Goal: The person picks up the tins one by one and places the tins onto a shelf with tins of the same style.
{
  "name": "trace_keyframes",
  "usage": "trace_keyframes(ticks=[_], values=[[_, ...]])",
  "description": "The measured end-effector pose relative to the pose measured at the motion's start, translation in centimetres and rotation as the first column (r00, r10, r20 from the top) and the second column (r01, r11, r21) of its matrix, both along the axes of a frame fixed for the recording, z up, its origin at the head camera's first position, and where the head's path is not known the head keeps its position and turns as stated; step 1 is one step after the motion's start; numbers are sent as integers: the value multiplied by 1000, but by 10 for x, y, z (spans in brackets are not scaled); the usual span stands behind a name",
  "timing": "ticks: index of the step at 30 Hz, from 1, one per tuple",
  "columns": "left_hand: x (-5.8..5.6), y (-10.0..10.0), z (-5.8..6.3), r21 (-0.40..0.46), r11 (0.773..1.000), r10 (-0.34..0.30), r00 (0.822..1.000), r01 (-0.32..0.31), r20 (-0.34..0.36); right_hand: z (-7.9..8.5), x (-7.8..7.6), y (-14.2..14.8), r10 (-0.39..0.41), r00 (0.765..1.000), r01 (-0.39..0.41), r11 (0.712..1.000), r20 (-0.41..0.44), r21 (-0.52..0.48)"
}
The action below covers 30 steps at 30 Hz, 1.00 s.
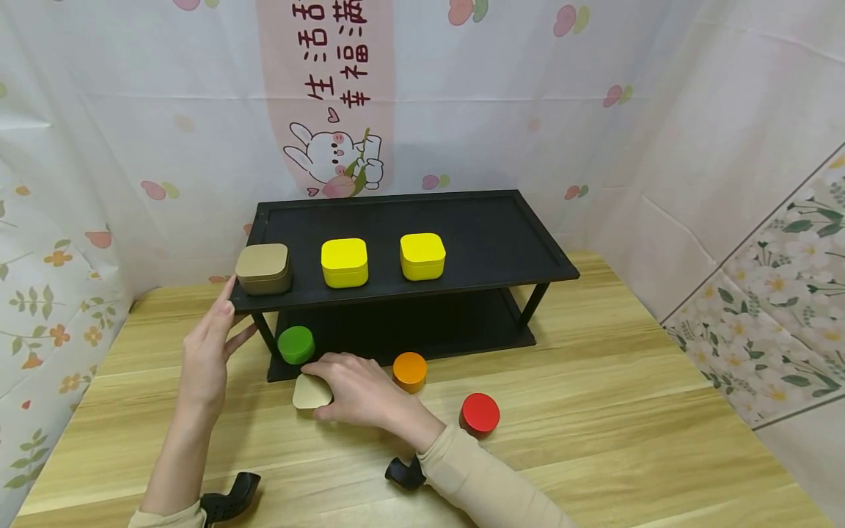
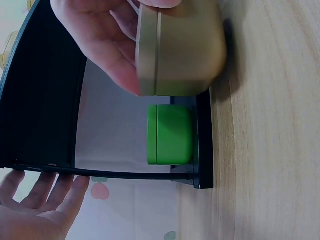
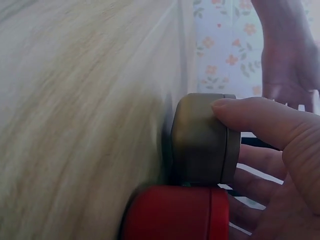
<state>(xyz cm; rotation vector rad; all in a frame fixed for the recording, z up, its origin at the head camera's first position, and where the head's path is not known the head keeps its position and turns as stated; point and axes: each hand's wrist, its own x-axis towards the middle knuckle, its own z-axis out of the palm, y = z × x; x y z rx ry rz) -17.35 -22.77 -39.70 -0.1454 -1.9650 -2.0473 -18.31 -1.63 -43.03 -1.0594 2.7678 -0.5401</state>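
Note:
My right hand [image 1: 359,392] grips a square beige tin [image 1: 312,393] in front of the shelf's left end. In the right wrist view the thumb presses this tin [image 3: 202,137] on one side, with fingers on the other. Whether it touches the table, I cannot tell. My left hand [image 1: 206,352] touches the left edge of the black two-tier shelf [image 1: 475,227], its fingers fairly straight in the left wrist view. A round green tin [image 1: 295,345] stands on the lower tier, just beyond the held tin. Near the left hand, another square beige tin [image 1: 264,269] sits on the upper tier's corner.
Two square yellow tins, one left [image 1: 345,262] and one right [image 1: 422,257], stand on the upper tier. A round orange tin [image 1: 410,372] is by the shelf's front edge; a round red tin [image 1: 480,414] stands on the wooden table [image 1: 627,411]. Patterned cloth hangs behind.

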Motion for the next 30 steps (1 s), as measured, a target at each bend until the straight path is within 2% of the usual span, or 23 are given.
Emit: trace_keyframes(ticks=[19,30], values=[[1,2,-1,45,999,7,1000,-7,-2,21,7,9,4,1000,-3,998,11,-62],[0,1,-1,37,999,4,1000,-4,4,39,11,26,9,1000,-7,995,24,-102]])
